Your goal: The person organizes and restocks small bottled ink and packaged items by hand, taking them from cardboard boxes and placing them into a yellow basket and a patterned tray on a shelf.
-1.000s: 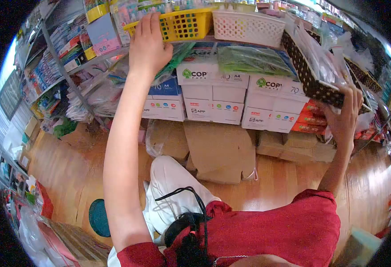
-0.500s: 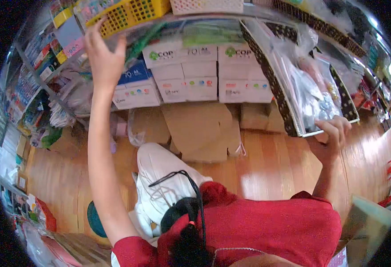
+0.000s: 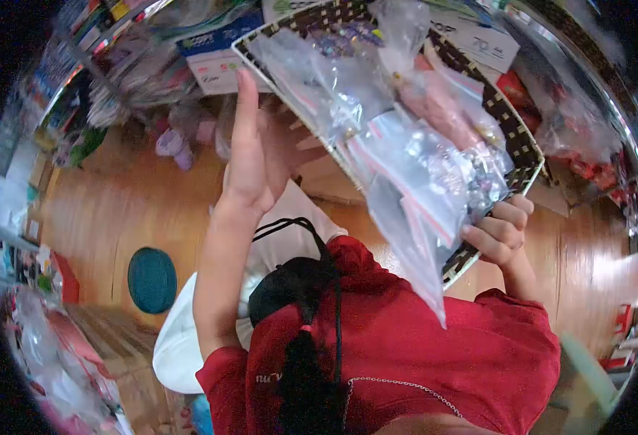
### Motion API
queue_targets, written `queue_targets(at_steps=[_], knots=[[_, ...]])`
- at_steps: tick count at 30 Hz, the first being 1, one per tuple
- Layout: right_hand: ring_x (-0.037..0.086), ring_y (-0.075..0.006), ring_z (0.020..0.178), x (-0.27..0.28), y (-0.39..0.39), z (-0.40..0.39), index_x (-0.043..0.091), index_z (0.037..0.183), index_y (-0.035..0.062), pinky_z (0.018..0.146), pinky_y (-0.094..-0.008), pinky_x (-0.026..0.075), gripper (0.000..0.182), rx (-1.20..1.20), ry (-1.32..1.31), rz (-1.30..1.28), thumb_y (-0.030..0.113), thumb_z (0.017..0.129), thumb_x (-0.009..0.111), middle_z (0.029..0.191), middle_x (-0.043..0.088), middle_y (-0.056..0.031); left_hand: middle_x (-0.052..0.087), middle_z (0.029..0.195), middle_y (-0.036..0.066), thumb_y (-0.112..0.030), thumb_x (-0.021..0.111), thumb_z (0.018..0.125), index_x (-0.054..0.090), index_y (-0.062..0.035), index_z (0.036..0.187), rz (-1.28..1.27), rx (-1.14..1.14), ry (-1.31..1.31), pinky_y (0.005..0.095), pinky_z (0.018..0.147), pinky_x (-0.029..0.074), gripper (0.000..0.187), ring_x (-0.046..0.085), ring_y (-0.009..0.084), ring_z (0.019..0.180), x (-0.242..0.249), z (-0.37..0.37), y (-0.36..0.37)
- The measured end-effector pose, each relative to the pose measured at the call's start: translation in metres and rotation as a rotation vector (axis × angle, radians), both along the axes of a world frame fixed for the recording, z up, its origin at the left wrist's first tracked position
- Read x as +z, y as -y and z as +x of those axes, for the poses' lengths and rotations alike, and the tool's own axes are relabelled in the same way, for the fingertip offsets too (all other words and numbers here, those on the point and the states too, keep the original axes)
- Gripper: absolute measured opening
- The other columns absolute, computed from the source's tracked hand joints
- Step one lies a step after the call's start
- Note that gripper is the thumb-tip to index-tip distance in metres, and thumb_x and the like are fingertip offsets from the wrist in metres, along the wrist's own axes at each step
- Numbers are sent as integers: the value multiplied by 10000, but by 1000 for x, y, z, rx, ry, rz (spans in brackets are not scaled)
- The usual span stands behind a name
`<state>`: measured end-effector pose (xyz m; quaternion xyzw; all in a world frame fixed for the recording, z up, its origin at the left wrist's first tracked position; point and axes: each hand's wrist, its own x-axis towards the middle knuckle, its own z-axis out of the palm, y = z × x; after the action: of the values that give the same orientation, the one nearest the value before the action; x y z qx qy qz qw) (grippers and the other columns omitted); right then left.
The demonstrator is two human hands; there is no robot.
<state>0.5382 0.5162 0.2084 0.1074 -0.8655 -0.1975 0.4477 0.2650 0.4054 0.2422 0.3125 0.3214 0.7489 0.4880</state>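
A dark woven basket with a pale rim is held tilted in front of my chest. My right hand is closed around its near right edge. Clear zip bags fill the basket; some show beads or small shiny pieces, and one bag hangs over the near edge. My left hand is beside the basket's left edge, thumb up and fingers stretched out. Its fingertips reach right to the basket's side.
White and blue paper cartons stand behind the basket. Shelves crowded with packaged goods line the left. A dark green round stool is on the wooden floor, and bagged items are at the right.
The basket has come off the shelf area towards my body, carried by my right hand. My left hand has come down from near the yellow basket to its left side. The view has turned.
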Motion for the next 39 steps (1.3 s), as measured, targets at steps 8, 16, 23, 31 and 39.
queue_targets(at_steps=[8,16,23,31,39], knots=[[438,-143,748,-10,-25,-10,536,909,199,655,-309,284,312,236,82,31,121,630,650,743,460,49,555,1035,88,-398,521,773,465,-53,1134,-168,364,-27,353,774,466,503,560,187,923,-18,29,18],[452,-144,715,-39,-58,-18,540,861,183,613,-302,264,268,458,61,37,139,628,664,770,492,37,542,1032,108,-216,539,756,446,-3,1122,-67,631,147,351,822,441,433,553,210,921,-49,55,29],[462,-147,750,-62,-100,-8,551,857,188,643,-309,305,245,549,136,-72,168,634,651,797,525,36,560,954,105,-166,547,730,501,25,1037,-53,936,197,327,818,423,364,545,194,890,-85,101,18],[508,-216,802,-46,-108,2,578,805,125,766,-399,386,205,646,185,-248,95,608,626,812,578,-18,502,964,59,-144,558,717,407,-85,1135,-26,1247,196,330,708,482,448,526,167,841,-64,163,23],[536,-270,864,-76,-137,-44,508,774,44,926,-453,369,305,642,440,-606,-32,500,620,839,555,-87,511,950,112,-235,542,749,414,-50,1000,-290,1228,271,406,666,509,336,565,259,835,-118,132,-2]])
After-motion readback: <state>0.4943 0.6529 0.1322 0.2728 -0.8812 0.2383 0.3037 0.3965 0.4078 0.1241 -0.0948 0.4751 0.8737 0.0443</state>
